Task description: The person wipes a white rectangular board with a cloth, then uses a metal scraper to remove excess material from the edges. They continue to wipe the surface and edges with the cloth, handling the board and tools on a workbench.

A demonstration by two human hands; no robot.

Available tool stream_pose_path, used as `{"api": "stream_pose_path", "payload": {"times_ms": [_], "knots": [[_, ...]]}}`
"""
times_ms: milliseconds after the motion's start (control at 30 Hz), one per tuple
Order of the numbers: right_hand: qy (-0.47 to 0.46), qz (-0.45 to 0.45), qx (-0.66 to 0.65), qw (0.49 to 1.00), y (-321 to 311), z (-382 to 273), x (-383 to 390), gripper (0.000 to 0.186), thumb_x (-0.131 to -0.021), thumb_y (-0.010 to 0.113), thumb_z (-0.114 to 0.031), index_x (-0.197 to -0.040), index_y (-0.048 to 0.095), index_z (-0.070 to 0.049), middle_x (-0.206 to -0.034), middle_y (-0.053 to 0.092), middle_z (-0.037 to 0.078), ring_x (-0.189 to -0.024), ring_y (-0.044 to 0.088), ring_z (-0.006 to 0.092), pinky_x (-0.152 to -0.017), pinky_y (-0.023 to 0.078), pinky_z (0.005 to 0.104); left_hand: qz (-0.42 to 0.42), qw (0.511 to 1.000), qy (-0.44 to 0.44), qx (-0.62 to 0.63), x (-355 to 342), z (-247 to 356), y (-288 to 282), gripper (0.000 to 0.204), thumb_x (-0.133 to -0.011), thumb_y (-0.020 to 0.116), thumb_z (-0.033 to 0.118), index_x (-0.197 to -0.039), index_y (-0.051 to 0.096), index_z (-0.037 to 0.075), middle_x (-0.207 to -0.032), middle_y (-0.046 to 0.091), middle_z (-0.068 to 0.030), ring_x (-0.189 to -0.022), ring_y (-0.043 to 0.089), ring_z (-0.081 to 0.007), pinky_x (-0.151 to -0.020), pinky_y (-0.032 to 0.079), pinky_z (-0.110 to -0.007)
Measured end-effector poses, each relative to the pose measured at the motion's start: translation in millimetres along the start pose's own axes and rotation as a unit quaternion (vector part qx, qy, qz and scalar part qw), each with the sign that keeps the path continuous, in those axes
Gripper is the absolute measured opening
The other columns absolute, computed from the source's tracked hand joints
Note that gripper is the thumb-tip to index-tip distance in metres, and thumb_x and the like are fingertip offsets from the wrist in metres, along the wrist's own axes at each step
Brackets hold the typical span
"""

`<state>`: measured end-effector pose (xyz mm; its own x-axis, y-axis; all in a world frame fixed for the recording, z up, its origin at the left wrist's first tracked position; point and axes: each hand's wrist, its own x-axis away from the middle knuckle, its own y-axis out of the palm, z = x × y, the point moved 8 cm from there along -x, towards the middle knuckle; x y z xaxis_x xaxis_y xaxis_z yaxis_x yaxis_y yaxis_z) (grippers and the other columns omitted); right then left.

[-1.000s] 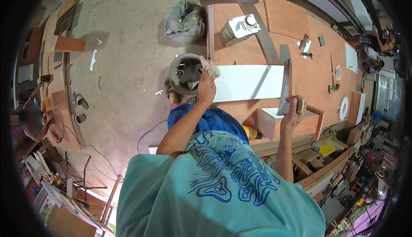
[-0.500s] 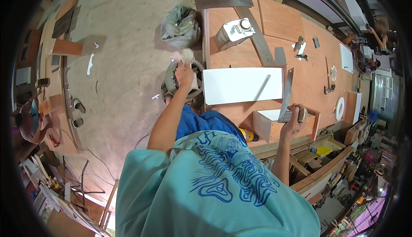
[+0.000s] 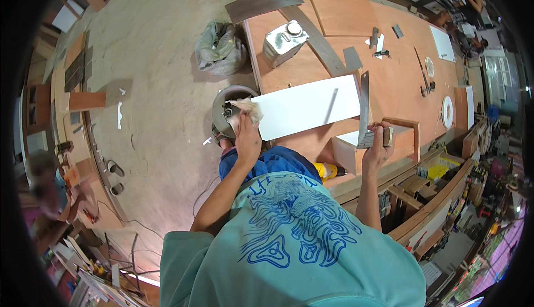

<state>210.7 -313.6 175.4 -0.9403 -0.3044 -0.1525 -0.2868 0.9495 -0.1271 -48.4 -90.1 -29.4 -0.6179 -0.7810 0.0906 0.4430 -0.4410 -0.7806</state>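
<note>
My left hand (image 3: 248, 135) is closed on a crumpled pale rag (image 3: 251, 110) at the left end of a long white board (image 3: 308, 107). Some of the rag hangs over the rim of a round grey bucket (image 3: 223, 122). At the board's right side, my right hand (image 3: 379, 147) grips an L-shaped metal square (image 3: 364, 104), its long blade pointing away from me. A small block-like piece (image 3: 388, 137) shows beside those fingers; whether it belongs to the square, I cannot tell. Under the square stands an open wooden box (image 3: 347, 154) with white faces.
A metal can (image 3: 285, 44) and a dark plank (image 3: 314, 39) rest on the wooden worktop (image 3: 400, 79). Left of it stands a grey-green sack (image 3: 220, 50). A yellow power tool (image 3: 328, 170) lies close to my waist. Other people sit at far left and far right.
My left hand has brought the rag from over the bucket rightward to the board's left end. My right hand keeps hold of the square. The whole view has shifted slightly.
</note>
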Motion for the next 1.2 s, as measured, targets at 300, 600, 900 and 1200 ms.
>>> {"api": "stream_pose_path", "payload": {"times_ms": [300, 600, 900, 1200], "knots": [[-0.056, 0.085, -0.062, 0.993, -66, -20, 16, 0.015, -0.097, 0.056, -0.009, -0.107, 0.055, 0.002, -0.093, 0.06, 0.009, -0.086, 0.058, 0.0176, -0.082, 0.049, 0.0329, -0.079, 0.947, 0.282, -0.133, -67, 172, 109, 0.045, -0.093, 0.042, 0.008, -0.136, 0.045, -0.006, -0.147, 0.04, -0.0254, -0.14, 0.035, -0.0362, -0.115, 0.026, -0.048], [-0.029, 0.155, -0.023, 0.987, -133, -17, 57, 0.017, -0.097, 0.057, -0.013, -0.106, 0.054, 0.001, -0.09, 0.058, 0.009, -0.084, 0.057, 0.0175, -0.081, 0.049, 0.0331, -0.089, 0.941, 0.289, -0.149, -80, 119, 96, 0.044, -0.094, 0.04, 0.008, -0.136, 0.045, -0.005, -0.15, 0.036, -0.0229, -0.141, 0.034, -0.0344, -0.116, 0.026, -0.047], [-0.004, 0.17, -0.019, 0.985, -132, -8, 78, 0.019, -0.097, 0.057, -0.014, -0.107, 0.055, 0.001, -0.088, 0.058, 0.009, -0.084, 0.057, 0.0182, -0.082, 0.049, 0.0346, -0.057, 0.937, 0.297, -0.172, -97, 137, 94, 0.047, -0.091, 0.052, 0.01, -0.134, 0.044, -0.007, -0.146, 0.039, -0.0266, -0.139, 0.034, -0.037, -0.113, 0.026, -0.049], [-0.021, 0.129, -0.039, 0.991, -111, -8, 57, 0.017, -0.097, 0.057, -0.01, -0.108, 0.055, 0.003, -0.093, 0.059, 0.012, -0.084, 0.057, 0.0175, -0.081, 0.048, 0.0317, -0.092, 0.928, 0.341, -0.117, -36, 117, 86, 0.05, -0.093, 0.051, 0.015, -0.138, 0.042, -0.004, -0.149, 0.038, -0.0221, -0.141, 0.031, -0.0366, -0.116, 0.023, -0.05]]}}
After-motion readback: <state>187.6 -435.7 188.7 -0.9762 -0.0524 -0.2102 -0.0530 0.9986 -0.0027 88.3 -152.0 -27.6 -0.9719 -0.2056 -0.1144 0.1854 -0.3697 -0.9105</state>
